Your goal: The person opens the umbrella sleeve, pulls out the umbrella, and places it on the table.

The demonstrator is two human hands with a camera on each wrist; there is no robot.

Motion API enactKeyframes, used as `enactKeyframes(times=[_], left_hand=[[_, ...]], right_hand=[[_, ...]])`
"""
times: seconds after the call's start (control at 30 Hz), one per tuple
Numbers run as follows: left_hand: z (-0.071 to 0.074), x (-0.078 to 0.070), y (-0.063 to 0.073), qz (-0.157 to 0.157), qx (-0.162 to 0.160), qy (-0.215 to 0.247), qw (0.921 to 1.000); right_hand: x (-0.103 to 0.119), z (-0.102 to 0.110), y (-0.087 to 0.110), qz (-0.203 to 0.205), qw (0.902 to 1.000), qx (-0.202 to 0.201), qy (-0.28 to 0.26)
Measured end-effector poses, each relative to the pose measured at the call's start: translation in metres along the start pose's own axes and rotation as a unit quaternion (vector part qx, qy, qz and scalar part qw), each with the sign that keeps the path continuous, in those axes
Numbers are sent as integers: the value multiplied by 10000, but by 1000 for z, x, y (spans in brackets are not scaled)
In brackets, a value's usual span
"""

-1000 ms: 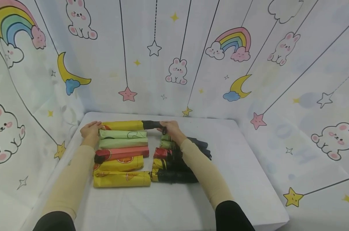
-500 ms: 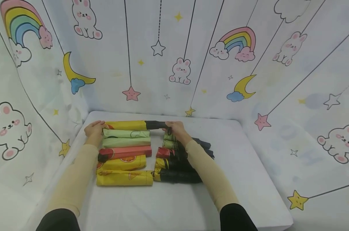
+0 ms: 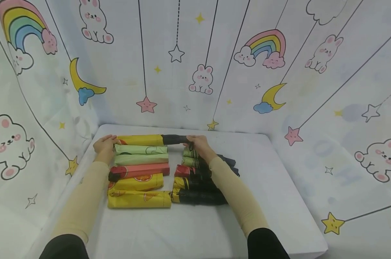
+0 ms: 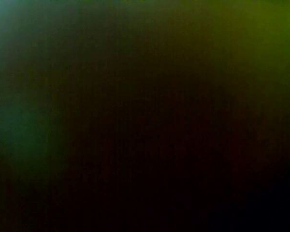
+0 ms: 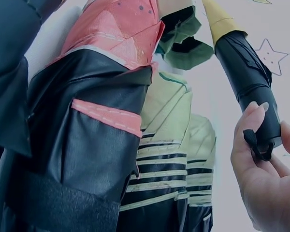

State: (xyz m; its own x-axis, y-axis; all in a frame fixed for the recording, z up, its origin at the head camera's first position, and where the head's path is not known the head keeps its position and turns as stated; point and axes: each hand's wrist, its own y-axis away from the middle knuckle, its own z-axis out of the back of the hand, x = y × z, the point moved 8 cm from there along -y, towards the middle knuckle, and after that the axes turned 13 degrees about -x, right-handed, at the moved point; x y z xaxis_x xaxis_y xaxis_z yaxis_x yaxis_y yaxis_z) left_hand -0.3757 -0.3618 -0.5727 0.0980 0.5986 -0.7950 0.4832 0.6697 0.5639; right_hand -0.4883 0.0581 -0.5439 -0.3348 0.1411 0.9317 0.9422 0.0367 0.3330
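A folded umbrella (image 3: 139,140) with a yellow fruit-print sleeve and black handle end lies crosswise at the back of the table. My left hand (image 3: 104,144) holds its yellow left end. At the other end, my right hand (image 3: 198,144) grips the black handle. Close up in the right wrist view, fingers and thumb pinch the black handle (image 5: 246,72), from which a small wrist strap (image 5: 257,147) hangs. The left wrist view is dark and blurred.
Rolled green, red (image 3: 143,170) and yellow (image 3: 139,200) sleeves line up below the held umbrella. To their right, under my right forearm, lie several folded black umbrellas (image 3: 201,196) with coloured trim. The white table (image 3: 143,233) meets a printed curtain (image 3: 169,86).
The head view has shifted slightly. My right hand has edged a little to the right, and slightly more of the black part shows beyond the yellow sleeve. My left hand keeps its hold.
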Motion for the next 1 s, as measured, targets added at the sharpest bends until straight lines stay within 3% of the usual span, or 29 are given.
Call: enactKeyframes(times=[0.47, 1.0], left_hand=[[-1, 2, 2, 23, -5, 133, 9999], [2, 0, 2, -126, -5, -309, 9994]], right_hand=[[2, 10, -1, 77, 9997, -72, -233], [8, 17, 0, 99, 9998, -123, -83]])
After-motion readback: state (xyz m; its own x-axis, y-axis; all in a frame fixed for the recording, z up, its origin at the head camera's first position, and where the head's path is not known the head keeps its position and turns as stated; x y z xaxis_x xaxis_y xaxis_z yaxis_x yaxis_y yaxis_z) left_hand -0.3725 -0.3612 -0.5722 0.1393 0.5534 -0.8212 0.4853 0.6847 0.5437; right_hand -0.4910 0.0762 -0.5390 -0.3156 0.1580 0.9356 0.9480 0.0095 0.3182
